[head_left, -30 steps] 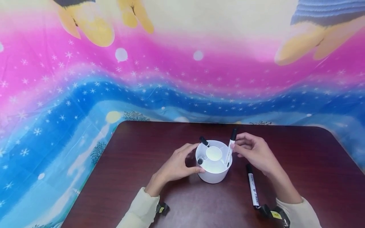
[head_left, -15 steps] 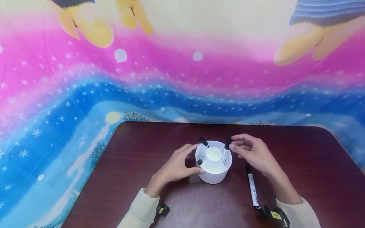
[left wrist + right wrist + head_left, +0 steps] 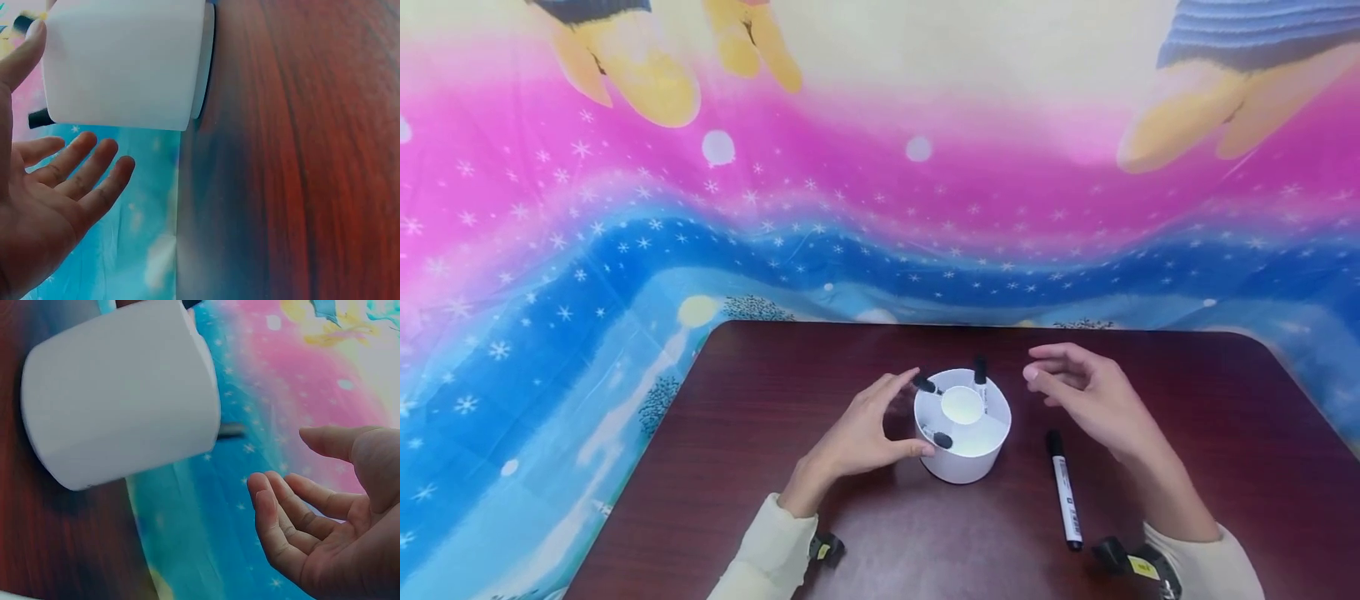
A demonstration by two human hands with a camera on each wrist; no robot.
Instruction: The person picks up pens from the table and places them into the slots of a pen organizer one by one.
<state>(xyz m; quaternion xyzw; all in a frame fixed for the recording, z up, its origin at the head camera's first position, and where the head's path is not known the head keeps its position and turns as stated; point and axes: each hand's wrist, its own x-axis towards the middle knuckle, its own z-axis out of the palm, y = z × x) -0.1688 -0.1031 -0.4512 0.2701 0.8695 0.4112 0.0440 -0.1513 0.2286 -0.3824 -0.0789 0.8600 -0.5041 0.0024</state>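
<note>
A white round pen holder (image 3: 964, 469) with divided compartments stands on the table. Three black-capped markers lean in its outer compartments: one at the back (image 3: 981, 372), one at the back left (image 3: 924, 383), one at the front left (image 3: 942, 440). My left hand (image 3: 859, 437) is at the holder's left side, thumb at the rim; its other fingers spread below the wall in the left wrist view. To the right, my right hand (image 3: 1088, 398) is apart from the holder with nothing in its loosely bent fingers. A fourth marker (image 3: 1065, 493) lies near it.
The dark wooden table (image 3: 760, 392) has rounded far corners. Behind it hangs a colourful printed cloth (image 3: 850, 200). A black wrist camera (image 3: 829, 550) sits on the left sleeve, another camera (image 3: 1112, 554) on the right.
My right hand has lowered a marker into the holder, let go and drawn back right. The holder has turned counterclockwise, its markers shifting round; my left hand has stayed beside it.
</note>
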